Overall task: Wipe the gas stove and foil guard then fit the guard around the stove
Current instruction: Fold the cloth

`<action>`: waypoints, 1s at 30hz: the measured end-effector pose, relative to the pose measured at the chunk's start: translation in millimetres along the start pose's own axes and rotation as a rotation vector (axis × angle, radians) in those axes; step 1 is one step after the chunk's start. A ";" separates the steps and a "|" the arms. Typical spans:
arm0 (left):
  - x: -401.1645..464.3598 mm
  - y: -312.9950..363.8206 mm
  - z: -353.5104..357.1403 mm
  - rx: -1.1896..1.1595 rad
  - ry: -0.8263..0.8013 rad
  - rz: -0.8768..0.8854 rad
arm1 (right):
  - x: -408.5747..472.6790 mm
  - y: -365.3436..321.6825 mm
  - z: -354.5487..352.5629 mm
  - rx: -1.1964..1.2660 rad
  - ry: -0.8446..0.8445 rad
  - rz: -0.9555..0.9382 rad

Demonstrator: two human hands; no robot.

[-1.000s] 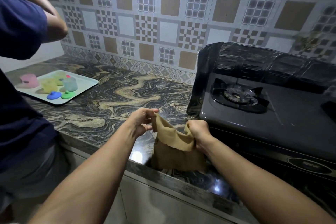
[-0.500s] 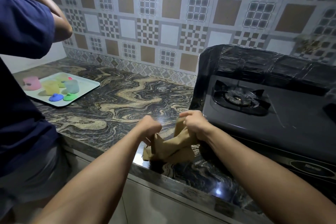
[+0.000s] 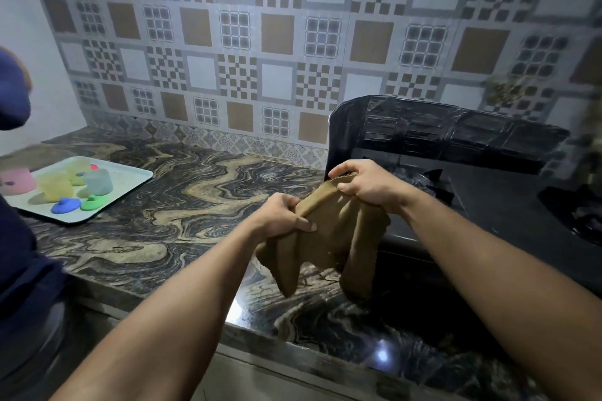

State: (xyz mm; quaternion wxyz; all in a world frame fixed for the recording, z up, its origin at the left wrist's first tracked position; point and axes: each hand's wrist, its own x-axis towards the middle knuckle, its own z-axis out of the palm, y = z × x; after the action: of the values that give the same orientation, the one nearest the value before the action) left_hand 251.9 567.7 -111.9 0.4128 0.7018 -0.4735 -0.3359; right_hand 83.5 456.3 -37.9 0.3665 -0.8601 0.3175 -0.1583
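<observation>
A brown cloth point(image 3: 329, 238) hangs in the air above the counter's front edge, held by both hands. My left hand point(image 3: 281, 216) grips its lower left part. My right hand point(image 3: 368, 184) is higher and grips its top edge, in front of the stove's left corner. The black gas stove point(image 3: 508, 215) stands at the right, with its left burner point(image 3: 433, 184) partly hidden behind my right hand. A dark foil guard point(image 3: 433, 130) stands upright behind and beside the stove, against the tiled wall.
The marbled counter point(image 3: 169, 205) runs left from the stove. A white tray point(image 3: 130, 177) with several coloured cups and lids sits at its far left. Another person in a dark blue shirt point(image 3: 19, 238) stands at the left edge.
Both hands have lifted the cloth off the counter; my right hand rose and moved toward the stove, and the cloth now hangs stretched between them. The view has tilted up.
</observation>
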 end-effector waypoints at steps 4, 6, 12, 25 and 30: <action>14.2 35.8 -10.0 0.139 0.027 0.076 | -8.4 4.0 -35.6 -0.079 0.033 0.042; 21.2 51.5 -15.2 0.243 0.048 0.120 | -14.0 4.5 -57.3 -0.153 -0.017 0.065; 42.0 101.5 -14.6 0.373 0.150 0.281 | -20.2 9.6 -115.1 -0.219 0.070 0.064; 106.9 217.9 31.4 0.356 -0.012 0.415 | -25.6 32.4 -223.8 -0.282 0.153 -0.024; 144.2 254.5 61.0 0.387 -0.067 0.388 | -25.8 64.0 -267.7 -0.240 0.214 -0.003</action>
State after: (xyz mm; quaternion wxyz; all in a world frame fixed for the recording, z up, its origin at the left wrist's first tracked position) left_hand 147.7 362.3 78.5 0.3119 0.6524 -0.6678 -0.1767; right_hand -98.5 297.6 96.7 0.2251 -0.8764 0.3700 -0.2105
